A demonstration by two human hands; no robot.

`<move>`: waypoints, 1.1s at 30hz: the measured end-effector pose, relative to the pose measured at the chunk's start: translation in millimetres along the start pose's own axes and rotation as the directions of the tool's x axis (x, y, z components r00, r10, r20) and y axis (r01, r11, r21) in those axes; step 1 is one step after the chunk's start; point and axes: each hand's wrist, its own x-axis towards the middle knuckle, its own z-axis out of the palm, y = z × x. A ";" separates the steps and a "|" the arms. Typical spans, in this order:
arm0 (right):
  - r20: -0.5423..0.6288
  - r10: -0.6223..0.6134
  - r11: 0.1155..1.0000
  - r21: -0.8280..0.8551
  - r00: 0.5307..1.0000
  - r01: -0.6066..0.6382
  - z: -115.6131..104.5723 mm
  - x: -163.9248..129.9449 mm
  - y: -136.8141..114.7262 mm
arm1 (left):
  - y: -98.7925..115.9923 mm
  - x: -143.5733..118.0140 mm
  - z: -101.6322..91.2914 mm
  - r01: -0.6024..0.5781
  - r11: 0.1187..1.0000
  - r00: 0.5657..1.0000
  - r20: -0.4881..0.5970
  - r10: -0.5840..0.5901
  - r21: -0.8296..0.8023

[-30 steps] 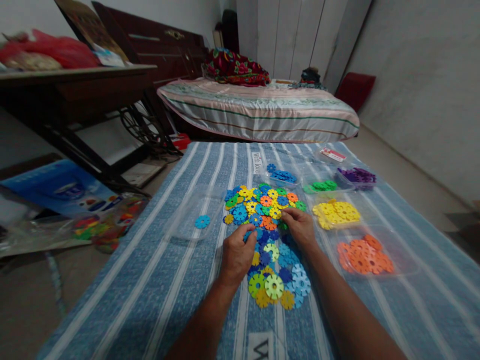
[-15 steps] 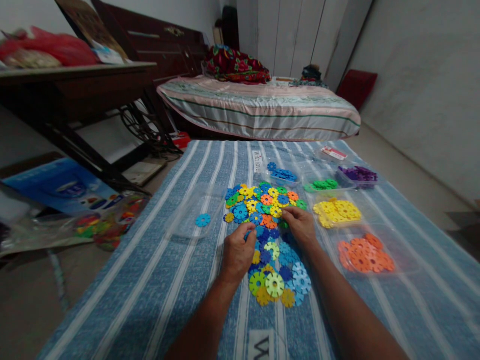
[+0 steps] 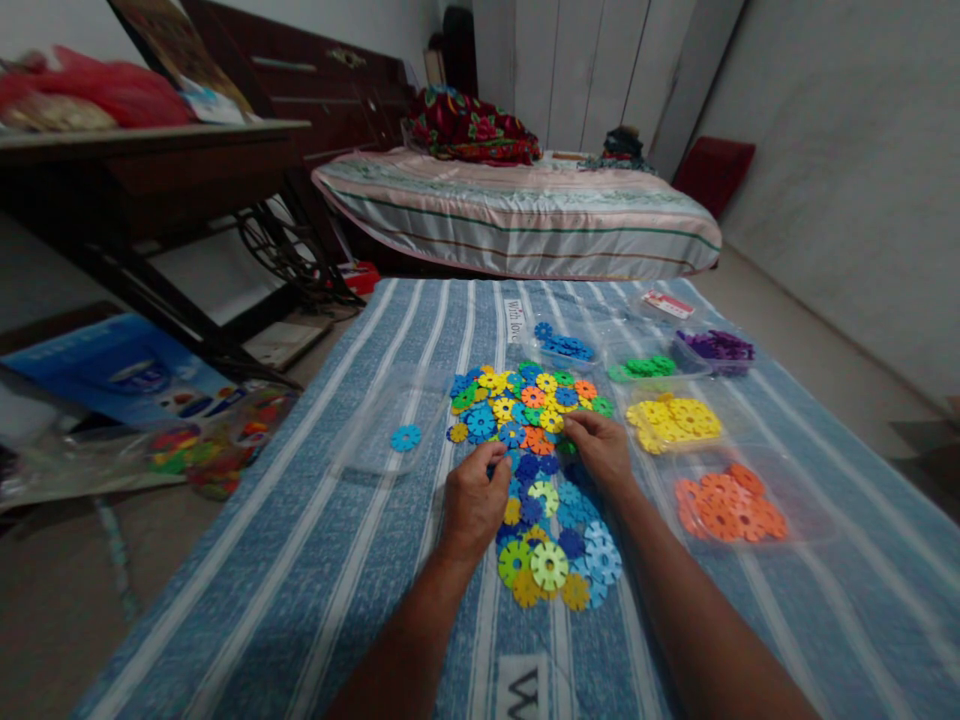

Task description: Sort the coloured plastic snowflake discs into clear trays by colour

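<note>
Two hands rest on a pile of colored discs [image 3: 534,450] on the striped mat [image 3: 300,560]. Left hand [image 3: 474,500] is curled, fingertips pinching a blue disc. Right hand [image 3: 600,450] is curled on the pile; what it grips is hidden. Trays of yellow discs [image 3: 675,422] and orange discs [image 3: 729,505] lie just right

Glossy plastic discs [image 3: 534,470] on matt woven striped cloth [image 3: 315,560].
</note>
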 end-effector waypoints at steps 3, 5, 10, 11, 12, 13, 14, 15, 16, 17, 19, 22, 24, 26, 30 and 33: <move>0.010 -0.010 1.000 -0.017 1.000 0.010 -0.7 0.1 0.2 | 2.2 -1.1 -3.4 -0.094 0.982 0.995 -0.024 0.100 0.167; 0.013 -0.012 1.000 -0.016 1.000 0.012 -0.7 0.2 0.5 | 2.6 -1.0 -4.9 -0.149 0.952 0.985 -0.044 0.167 0.269; 0.008 -0.022 1.000 -0.006 1.000 0.022 0.4 1.0 1.4 | 4.6 6.1 -4.8 -0.267 0.876 0.953 -0.026 0.303 0.402; 0.006 -0.026 1.000 -0.003 1.000 0.026 0.6 1.1 1.4 | 6.0 8.8 -4.1 -0.282 0.862 0.949 -0.010 0.316 0.422; 0.005 -0.030 1.000 -0.001 1.000 0.030 0.7 1.2 1.4 | 7.8 11.7 -3.2 -0.292 0.848 0.947 0.010 0.321 0.442; 0.005 -0.031 1.000 0.000 0.999 0.031 0.8 1.2 1.2 | 9.7 14.7 -2.1 -0.296 0.836 0.947 0.027 0.320 0.463; 0.003 -0.032 0.999 0.000 0.999 0.032 0.9 1.2 1.0 | 11.7 17.7 -0.6 -0.294 0.824 0.949 0.043 0.314 0.485; -0.001 -0.031 1.000 0.000 1.000 0.031 1.0 1.1 0.9 | 13.5 20.6 1.0 -0.286 0.812 0.952 0.053 0.302 0.509; -0.003 -0.030 1.000 0.003 1.000 0.030 1.3 1.1 0.7 | 15.1 23.2 2.9 -0.273 0.801 0.956 0.058 0.287 0.533; -0.005 -0.029 1.000 0.007 1.000 0.029 1.6 1.0 0.7 | 16.3 25.4 4.9 -0.256 0.792 0.961 0.058 0.270 0.554; -0.005 -0.030 0.999 0.018 1.000 0.030 2.3 1.1 0.7 | 17.4 28.5 8.7 -0.228 0.783 0.969 0.059 0.239 0.579; -0.006 -0.031 0.999 0.020 0.999 0.031 3.1 1.3 0.8 | 16.7 30.7 12.6 -0.216 0.794 0.973 0.055 0.226 0.568; -0.005 -0.029 0.999 0.014 1.000 0.029 3.4 1.5 0.6 | 15.6 31.2 13.2 -0.222 0.809 0.969 0.033 0.244 0.544; -0.006 -0.024 1.000 0.012 1.000 0.024 3.5 1.6 0.5 | 14.9 31.4 12.0 -0.244 0.825 0.961 0.012 0.277 0.509; -0.011 -0.027 1.000 0.017 1.000 0.027 4.2 1.8 1.2 | 14.8 31.2 5.2 -0.287 0.863 0.952 0.024 0.305 0.417; -0.006 -0.043 0.999 0.015 0.999 0.043 4.9 1.8 2.5 | 15.8 33.2 -1.8 -0.193 0.928 0.981 0.061 0.184 0.318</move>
